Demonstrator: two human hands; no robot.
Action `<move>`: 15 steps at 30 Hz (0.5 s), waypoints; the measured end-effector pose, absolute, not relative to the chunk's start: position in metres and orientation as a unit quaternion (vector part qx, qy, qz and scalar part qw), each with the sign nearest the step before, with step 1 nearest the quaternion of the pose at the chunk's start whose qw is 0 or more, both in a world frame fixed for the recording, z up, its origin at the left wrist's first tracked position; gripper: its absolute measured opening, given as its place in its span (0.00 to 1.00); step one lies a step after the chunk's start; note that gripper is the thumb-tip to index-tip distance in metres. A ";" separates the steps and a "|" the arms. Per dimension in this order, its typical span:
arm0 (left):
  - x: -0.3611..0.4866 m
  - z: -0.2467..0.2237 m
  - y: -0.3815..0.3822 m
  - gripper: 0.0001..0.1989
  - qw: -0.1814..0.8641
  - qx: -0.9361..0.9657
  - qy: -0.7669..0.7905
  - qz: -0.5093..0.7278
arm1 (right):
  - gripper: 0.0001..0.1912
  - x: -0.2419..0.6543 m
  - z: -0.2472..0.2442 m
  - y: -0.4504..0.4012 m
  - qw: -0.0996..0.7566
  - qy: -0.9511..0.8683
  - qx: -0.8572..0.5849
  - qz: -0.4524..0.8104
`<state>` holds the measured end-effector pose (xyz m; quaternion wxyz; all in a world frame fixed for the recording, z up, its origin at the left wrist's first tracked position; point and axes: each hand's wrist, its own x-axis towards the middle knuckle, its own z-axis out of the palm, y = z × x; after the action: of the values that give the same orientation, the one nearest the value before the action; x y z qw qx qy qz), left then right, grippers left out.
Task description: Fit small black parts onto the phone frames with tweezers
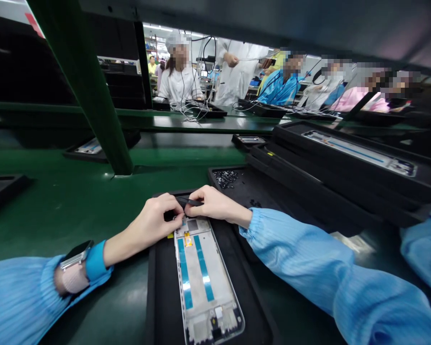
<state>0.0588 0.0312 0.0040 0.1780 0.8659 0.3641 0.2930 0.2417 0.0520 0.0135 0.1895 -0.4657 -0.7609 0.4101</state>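
Observation:
A silver phone mid-frame [196, 287] with two blue adhesive strips lies lengthwise in a black foam tray [161, 287]. At its far left corner, my left hand [161, 215] is closed in a pinch; whatever is between the fingertips is too small to make out. My right hand [213, 203] is closed around slim black tweezers [189, 201], just beyond the frame's far edge. The two hands nearly meet there, and the tweezer tips are hidden behind the left fingers. Near the frame's top sits an orange flex piece [188, 239].
To the right, a black tray [262, 191] holds many small dark parts [226, 178]. Stacked black trays [309, 172] behind it carry another phone frame [362, 151]. A green post [93, 91] rises at left. Co-workers sit beyond the bench, and a blue sleeve [425, 249] shows at far right.

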 end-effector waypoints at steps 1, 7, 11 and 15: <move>0.059 0.003 0.031 0.05 0.175 0.867 0.364 0.293 | 0.07 0.242 0.014 0.052 0.191 -0.763 -0.465 0.407; 0.060 0.002 0.032 0.05 0.142 0.875 0.358 0.292 | 0.06 0.241 0.014 0.051 0.201 -0.781 -0.465 0.366; 0.060 0.001 0.033 0.05 0.144 0.875 0.366 0.281 | 0.06 0.240 0.015 0.050 0.193 -0.780 -0.473 0.361; 0.055 0.000 0.034 0.07 0.129 0.897 0.338 0.255 | 0.05 0.236 0.017 0.048 0.187 -0.780 -0.484 0.350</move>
<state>0.0549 0.0345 -0.0001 0.1287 0.8968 0.3380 0.2549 0.2360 0.0479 0.0169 0.1870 -0.4840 -0.7801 0.3495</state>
